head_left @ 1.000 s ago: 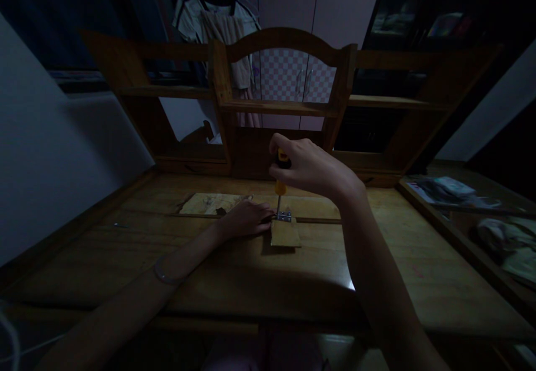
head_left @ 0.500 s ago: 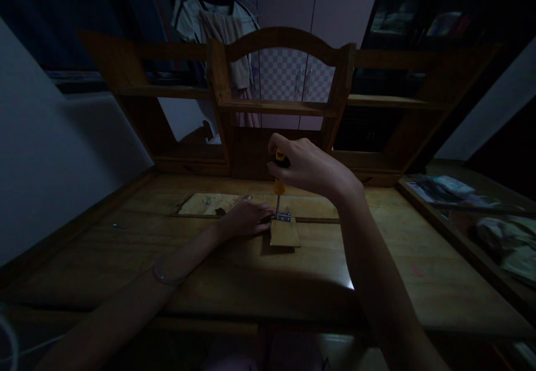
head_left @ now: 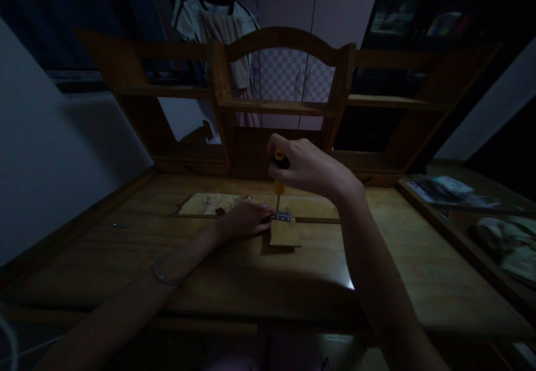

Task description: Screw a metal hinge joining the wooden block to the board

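My right hand [head_left: 301, 164] is closed around the yellow and black handle of a screwdriver [head_left: 280, 185], held upright. Its shaft runs down to the left side of a small metal hinge [head_left: 283, 216]. The hinge lies at the far edge of a small square wooden board [head_left: 285, 233], against a long wooden strip [head_left: 312, 207]. From the left, my left hand [head_left: 248, 218] lies low on the desk, fingers closed at the hinge and the board's left edge. Its fingertips partly cover that edge. The screwdriver's very tip is too small to make out.
The wooden desk top [head_left: 192, 287] spreads around both hands. A stained, peeling patch [head_left: 205, 204] lies left of the strip, with a small metal item [head_left: 119, 226] farther left. A wooden shelf unit [head_left: 278, 105] rises behind. Cloth [head_left: 515, 242] lies on the right-hand shelf.
Almost nothing differs. The fingers of my right hand have shifted very slightly on the screwdriver handle; my left hand, hinge and board stay in place.
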Tool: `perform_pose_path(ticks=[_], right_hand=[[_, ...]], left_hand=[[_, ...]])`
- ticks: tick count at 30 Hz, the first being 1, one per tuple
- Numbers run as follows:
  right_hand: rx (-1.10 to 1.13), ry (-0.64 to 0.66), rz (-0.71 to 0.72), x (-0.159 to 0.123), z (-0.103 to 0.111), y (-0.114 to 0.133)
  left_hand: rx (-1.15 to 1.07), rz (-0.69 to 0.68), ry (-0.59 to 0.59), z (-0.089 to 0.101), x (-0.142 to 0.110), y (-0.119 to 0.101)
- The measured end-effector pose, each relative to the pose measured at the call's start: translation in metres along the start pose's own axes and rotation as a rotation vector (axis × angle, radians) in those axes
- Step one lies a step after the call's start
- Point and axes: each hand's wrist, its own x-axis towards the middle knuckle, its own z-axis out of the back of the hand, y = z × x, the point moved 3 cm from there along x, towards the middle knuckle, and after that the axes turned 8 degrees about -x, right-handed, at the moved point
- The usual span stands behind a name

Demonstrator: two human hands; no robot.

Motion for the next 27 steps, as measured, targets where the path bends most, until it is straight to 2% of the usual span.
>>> perform_pose_path(ticks=[20, 27], right_hand=[[0.011, 0.019, -0.012, 0.0001, 0.0012, 0.0008], [-0.062, 0.021, -0.071, -0.0007, 0.0012, -0.0005]], left_hand=[[-0.005, -0.004, 0.010, 0.0018, 0.0010, -0.0014], [-0.028, -0.002, 0.010, 0.0019, 0.0012, -0.0009]])
